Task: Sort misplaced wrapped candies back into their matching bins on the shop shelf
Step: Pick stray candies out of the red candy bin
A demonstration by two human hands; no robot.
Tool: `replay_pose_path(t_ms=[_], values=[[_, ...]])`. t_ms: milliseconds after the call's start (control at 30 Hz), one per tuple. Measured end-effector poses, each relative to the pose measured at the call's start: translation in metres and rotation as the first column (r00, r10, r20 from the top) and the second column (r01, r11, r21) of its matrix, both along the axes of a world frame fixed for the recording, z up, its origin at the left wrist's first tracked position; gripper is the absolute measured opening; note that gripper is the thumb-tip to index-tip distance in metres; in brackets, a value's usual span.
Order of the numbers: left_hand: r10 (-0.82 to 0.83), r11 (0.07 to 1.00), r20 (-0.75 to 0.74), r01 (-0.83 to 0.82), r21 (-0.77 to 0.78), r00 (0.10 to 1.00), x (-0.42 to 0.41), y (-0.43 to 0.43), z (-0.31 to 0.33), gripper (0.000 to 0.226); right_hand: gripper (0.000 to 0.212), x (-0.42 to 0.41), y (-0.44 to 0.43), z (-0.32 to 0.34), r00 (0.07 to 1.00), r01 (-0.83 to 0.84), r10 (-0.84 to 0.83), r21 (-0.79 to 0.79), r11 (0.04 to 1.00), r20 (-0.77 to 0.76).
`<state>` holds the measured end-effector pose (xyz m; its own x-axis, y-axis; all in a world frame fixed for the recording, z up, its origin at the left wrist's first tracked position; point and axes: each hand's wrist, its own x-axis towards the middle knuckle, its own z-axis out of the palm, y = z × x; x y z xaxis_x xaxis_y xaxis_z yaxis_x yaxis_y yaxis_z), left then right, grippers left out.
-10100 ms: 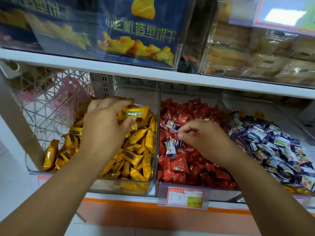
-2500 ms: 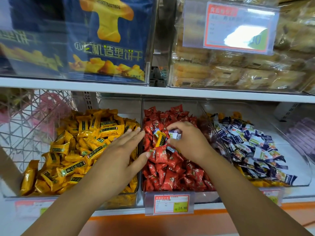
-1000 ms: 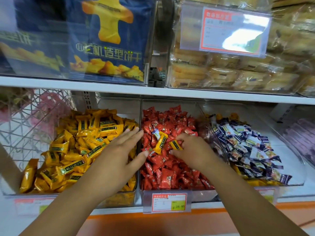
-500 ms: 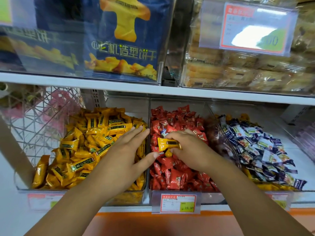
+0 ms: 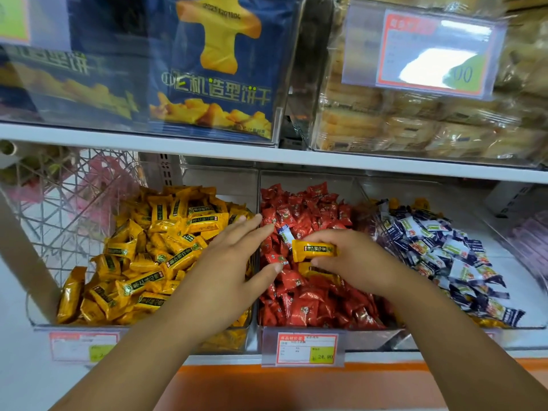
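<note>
Three clear bins stand side by side on the lower shelf: yellow candies [image 5: 154, 250] on the left, red candies [image 5: 308, 304] in the middle, blue-and-white candies [image 5: 444, 250] on the right. My right hand [image 5: 355, 262] pinches a yellow candy [image 5: 314, 250] above the red bin; a second yellow wrapper [image 5: 308, 267] shows just under its fingers. A blue-and-white candy [image 5: 286, 234] lies among the red ones beside it. My left hand [image 5: 228, 262] hovers with straight, spread fingers over the wall between the yellow and red bins, holding nothing.
A white shelf board [image 5: 267, 155] overhangs the bins, carrying blue biscuit bags [image 5: 213, 84] and wrapped cakes [image 5: 415, 126]. A wire basket [image 5: 59, 203] stands left of the yellow bin. Price tags [image 5: 307, 350] hang on the bin fronts above an orange strip.
My right hand has dug into the red bin and lifted a yellow candy out of it. The left hand has stayed spread over the divider.
</note>
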<state>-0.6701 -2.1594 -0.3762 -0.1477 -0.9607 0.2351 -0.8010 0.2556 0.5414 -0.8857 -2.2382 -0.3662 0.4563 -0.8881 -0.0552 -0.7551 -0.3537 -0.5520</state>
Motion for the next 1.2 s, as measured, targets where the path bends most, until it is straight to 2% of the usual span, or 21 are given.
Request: replay_pose_path(t_ms=[133,300,367,500,567,633,667,700,767,800,833,900,1000,1100,1200], values=[[0.0,1.0,-0.001,0.0,-0.029,1.0,0.0,-0.001,0.0,0.068,0.036,0.002,0.005,0.011,0.994,0.028,-0.023,-0.044,0.999,0.104],[0.011,0.99,0.007,-0.009,-0.142,1.0,-0.003,-0.003,0.004,0.07,0.031,0.022,0.021,0.02,0.954,-0.036,0.057,-0.075,0.997,0.296],[0.055,0.98,-0.075,-0.068,-0.187,0.996,-0.003,-0.004,0.006,0.058,0.032,0.026,0.022,0.019,0.939,-0.062,0.081,-0.066,0.996,0.334],[0.153,0.955,-0.287,-0.216,-0.203,0.946,0.003,-0.004,0.008,0.03,0.042,0.02,0.018,0.02,0.893,-0.096,0.048,0.085,0.992,0.448],[0.246,0.926,-0.36,-0.328,-0.187,0.9,0.011,-0.007,0.009,0.024,0.046,0.014,0.015,0.021,0.922,-0.061,0.027,0.075,0.995,0.387],[0.358,0.87,-0.414,-0.46,-0.179,0.837,0.024,-0.011,0.01,0.024,0.034,0.007,0.011,0.022,0.98,0.006,-0.012,0.03,1.0,0.2],[0.406,0.85,-0.394,-0.5,-0.169,0.824,0.03,-0.014,0.01,0.026,0.026,0.003,0.01,0.022,0.996,0.031,-0.032,0.022,0.999,0.087],[0.449,0.842,-0.305,-0.512,-0.17,0.84,0.036,-0.016,0.008,0.029,0.021,-0.001,0.009,0.02,0.999,0.042,-0.041,0.027,0.999,-0.026],[0.449,0.881,0.042,-0.434,-0.186,0.893,0.04,-0.019,0.001,0.037,0.022,-0.006,0.009,0.014,0.973,0.033,-0.016,0.071,0.997,-0.231],[0.397,0.916,0.202,-0.374,-0.144,0.896,0.038,-0.019,-0.001,0.043,0.026,-0.006,0.008,0.01,0.957,0.024,0.003,0.091,0.996,-0.289],[0.333,0.942,0.287,-0.329,-0.063,0.898,0.036,-0.019,-0.004,0.048,0.029,-0.005,0.007,0.006,0.952,0.021,0.009,0.094,0.995,-0.305],[0.26,0.957,0.304,-0.287,0.047,0.916,0.035,-0.018,-0.008,0.053,0.03,-0.004,0.006,0.0,0.969,0.045,-0.023,0.083,0.996,-0.248],[0.259,0.962,0.219,-0.272,0.033,0.941,0.041,-0.018,-0.01,0.052,0.021,-0.004,0.006,-0.001,0.99,0.089,-0.079,0.086,0.992,-0.116],[0.269,0.955,0.077,-0.256,-0.148,0.96,0.04,-0.012,-0.003,0.044,0.018,-0.004,0.007,0.005,0.994,0.109,-0.109,-0.018,0.994,0.005],[0.191,0.935,-0.046,-0.196,-0.296,0.98,0.027,-0.003,0.012,0.039,0.026,0.005,0.013,0.02,0.965,0.114,-0.075,-0.144,0.983,0.251]])
